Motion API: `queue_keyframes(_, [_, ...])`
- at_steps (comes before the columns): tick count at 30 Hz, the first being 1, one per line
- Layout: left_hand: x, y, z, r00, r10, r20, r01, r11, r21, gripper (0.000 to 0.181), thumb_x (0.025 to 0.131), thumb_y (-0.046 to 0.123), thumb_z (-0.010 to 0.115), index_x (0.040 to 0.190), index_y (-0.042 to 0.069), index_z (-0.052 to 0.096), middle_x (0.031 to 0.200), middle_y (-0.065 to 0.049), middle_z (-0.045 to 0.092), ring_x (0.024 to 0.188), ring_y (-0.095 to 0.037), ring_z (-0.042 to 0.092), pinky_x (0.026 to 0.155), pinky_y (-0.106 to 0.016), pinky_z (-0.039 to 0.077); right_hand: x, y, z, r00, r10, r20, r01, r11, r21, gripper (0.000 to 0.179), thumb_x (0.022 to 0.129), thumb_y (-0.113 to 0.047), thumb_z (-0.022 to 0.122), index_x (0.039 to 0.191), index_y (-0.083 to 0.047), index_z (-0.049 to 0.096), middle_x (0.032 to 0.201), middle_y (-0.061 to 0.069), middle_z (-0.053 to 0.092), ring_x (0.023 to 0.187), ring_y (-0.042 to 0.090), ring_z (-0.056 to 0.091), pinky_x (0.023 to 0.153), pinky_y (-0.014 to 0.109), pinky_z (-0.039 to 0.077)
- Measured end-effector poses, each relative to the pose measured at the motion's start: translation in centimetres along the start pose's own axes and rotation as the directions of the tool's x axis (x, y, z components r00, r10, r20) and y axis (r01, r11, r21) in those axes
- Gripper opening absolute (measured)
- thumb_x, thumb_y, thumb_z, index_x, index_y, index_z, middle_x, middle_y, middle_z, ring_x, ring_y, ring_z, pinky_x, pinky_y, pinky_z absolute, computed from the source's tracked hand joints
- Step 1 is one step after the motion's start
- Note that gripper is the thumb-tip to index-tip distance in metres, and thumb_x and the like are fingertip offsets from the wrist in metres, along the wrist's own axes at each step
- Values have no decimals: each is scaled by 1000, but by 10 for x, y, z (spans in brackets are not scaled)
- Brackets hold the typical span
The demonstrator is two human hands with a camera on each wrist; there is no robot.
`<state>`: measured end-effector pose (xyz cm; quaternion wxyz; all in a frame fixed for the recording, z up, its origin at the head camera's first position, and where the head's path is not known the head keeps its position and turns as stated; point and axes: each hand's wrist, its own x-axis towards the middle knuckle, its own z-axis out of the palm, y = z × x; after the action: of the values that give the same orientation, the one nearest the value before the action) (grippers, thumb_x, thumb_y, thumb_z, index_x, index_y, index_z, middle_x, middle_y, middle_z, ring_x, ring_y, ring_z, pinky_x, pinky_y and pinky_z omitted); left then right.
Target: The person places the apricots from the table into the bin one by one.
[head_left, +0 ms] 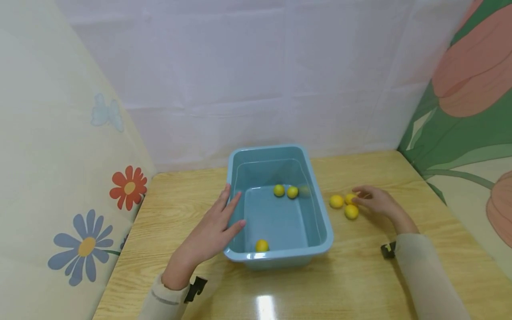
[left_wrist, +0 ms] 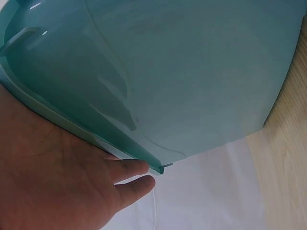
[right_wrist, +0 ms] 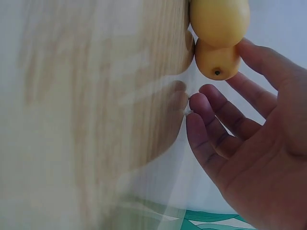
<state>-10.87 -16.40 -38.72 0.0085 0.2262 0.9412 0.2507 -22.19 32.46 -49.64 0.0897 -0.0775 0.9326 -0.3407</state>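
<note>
In the head view, my left hand (head_left: 212, 229) rests with spread, mostly straight fingers across the left rim of a blue plastic tub (head_left: 280, 255). The left wrist view has that hand (left_wrist: 62, 177) along the outside of the tub's rim (left_wrist: 57, 112). My right hand (head_left: 376, 202) is at a small group of lemons on the table. Its thumb (right_wrist: 261, 55) meets one lemon (right_wrist: 218, 60), and the index finger passes behind it, its tip hidden. The other fingers curve loosely. Two more lemons, one left (head_left: 336, 201) and one nearer (head_left: 351, 212), lie beside it.
Inside the tub, two lemons (head_left: 279, 190) sit towards the far end and one (head_left: 262, 246) by the near wall. The wooden table (head_left: 180, 195) meets a white cloth backdrop (head_left: 224, 89) behind. Flower-patterned panels (head_left: 40, 178) stand at both sides.
</note>
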Motion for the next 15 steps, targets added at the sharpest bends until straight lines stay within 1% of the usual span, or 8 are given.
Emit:
queue_keyframes(6, [0, -1, 1, 1000, 3, 0, -3, 1000, 4, 76, 105, 58, 40, 164, 18, 15, 171, -6, -8, 156, -33, 5, 118, -61, 24, 0, -5, -1, 998, 46, 43, -45, 999, -20, 64, 100, -46, 61, 141, 3, 53, 129, 34, 57, 117, 49, 56, 95, 62, 47])
queue_keyframes(15, [0, -2, 1, 1000, 2, -6, -2, 1000, -2, 75, 105, 57, 42, 164, 18, 16, 171, -5, -8, 156, -33, 5, 118, -61, 25, 1, -5, 0, 996, 65, 59, -64, 998, -26, 69, 99, -49, 61, 141, 5, 51, 131, 34, 56, 118, 49, 55, 96, 62, 46])
